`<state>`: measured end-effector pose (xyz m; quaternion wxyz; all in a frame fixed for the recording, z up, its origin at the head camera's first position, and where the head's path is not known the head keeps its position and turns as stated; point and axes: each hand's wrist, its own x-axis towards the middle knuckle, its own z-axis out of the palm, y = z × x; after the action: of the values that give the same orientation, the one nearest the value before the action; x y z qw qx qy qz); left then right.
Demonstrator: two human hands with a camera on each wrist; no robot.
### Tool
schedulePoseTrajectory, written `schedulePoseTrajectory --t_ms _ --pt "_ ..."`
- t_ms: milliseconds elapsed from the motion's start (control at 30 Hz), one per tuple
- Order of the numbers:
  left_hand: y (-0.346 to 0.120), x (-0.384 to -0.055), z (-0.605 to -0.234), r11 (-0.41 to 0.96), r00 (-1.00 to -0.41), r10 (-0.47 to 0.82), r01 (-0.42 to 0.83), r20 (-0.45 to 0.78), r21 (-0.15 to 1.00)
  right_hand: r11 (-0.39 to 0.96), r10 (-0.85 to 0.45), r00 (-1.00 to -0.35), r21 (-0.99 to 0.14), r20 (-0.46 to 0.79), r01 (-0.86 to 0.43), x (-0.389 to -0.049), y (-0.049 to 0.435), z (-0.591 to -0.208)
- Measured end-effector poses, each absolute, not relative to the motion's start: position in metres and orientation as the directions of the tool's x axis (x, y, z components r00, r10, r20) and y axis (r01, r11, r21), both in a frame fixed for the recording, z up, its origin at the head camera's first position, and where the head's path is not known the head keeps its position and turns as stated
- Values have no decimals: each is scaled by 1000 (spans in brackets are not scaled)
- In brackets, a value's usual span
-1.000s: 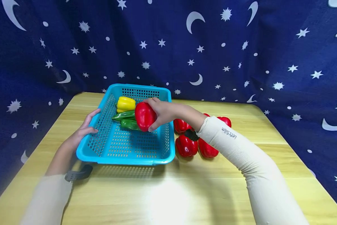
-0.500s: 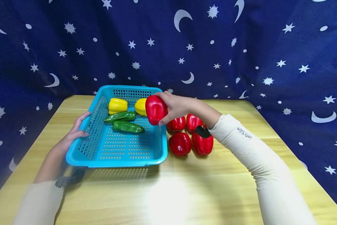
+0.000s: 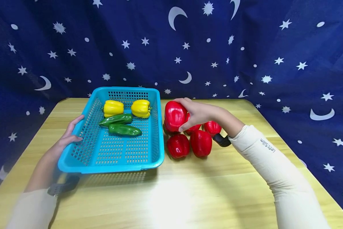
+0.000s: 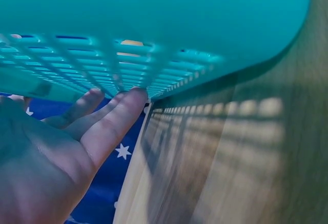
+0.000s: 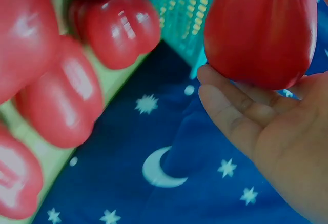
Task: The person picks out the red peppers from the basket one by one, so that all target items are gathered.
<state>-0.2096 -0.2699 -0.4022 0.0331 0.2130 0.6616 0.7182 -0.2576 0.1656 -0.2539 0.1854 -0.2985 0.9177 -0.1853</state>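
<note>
In the head view my right hand [image 3: 198, 111] holds a red bell pepper [image 3: 175, 115] between thumb and fingers, just right of the blue basket [image 3: 111, 169]. The right wrist view shows this red bell pepper [image 5: 261, 34] from close by, fingers under its lower end. Straight fingers of my left hand [image 3: 65, 138] touch the basket's left outer wall; the left wrist view shows them against its slotted side. Inside the basket lie two yellow bell peppers [image 3: 113, 108] and two long green peppers [image 3: 125, 129]. More red bell peppers [image 3: 201, 143] stand below and beside my right hand.
A wooden table [image 3: 231, 190] carries everything. Behind it hangs a dark blue cloth [image 3: 148, 38] with white moons and stars. Black wrist straps [image 3: 221, 140] show at the right wrist. The basket's right rim runs close beside the red peppers.
My right hand has moved right with the red bell pepper, from over the basket to over the other red ones. The left hand stays at the basket; the head view has shifted.
</note>
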Motion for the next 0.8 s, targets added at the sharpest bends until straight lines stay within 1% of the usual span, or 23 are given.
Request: schedulePoseTrajectory --t_ms 100,233,400,633,800 --pt "-272 -209 -403 -113 -909 317 247 270 962 749 -606 -764 -480 -220 -456 -256 181 -256" --pt "-275 -209 -404 -92 -914 309 247 263 965 750 -591 -783 -488 -192 -447 -255 202 -259" --pt "-277 -208 -403 -66 -921 331 194 205 979 747 -573 -805 -504 -158 -433 -253 229 -266" --pt "-275 -208 -405 -89 -911 340 217 234 972 773 -546 -825 -468 -145 -429 -247 264 -275" --pt "-274 -210 -405 -78 -916 343 196 211 978 763 -546 -829 -481 -120 -432 -239 286 -284"
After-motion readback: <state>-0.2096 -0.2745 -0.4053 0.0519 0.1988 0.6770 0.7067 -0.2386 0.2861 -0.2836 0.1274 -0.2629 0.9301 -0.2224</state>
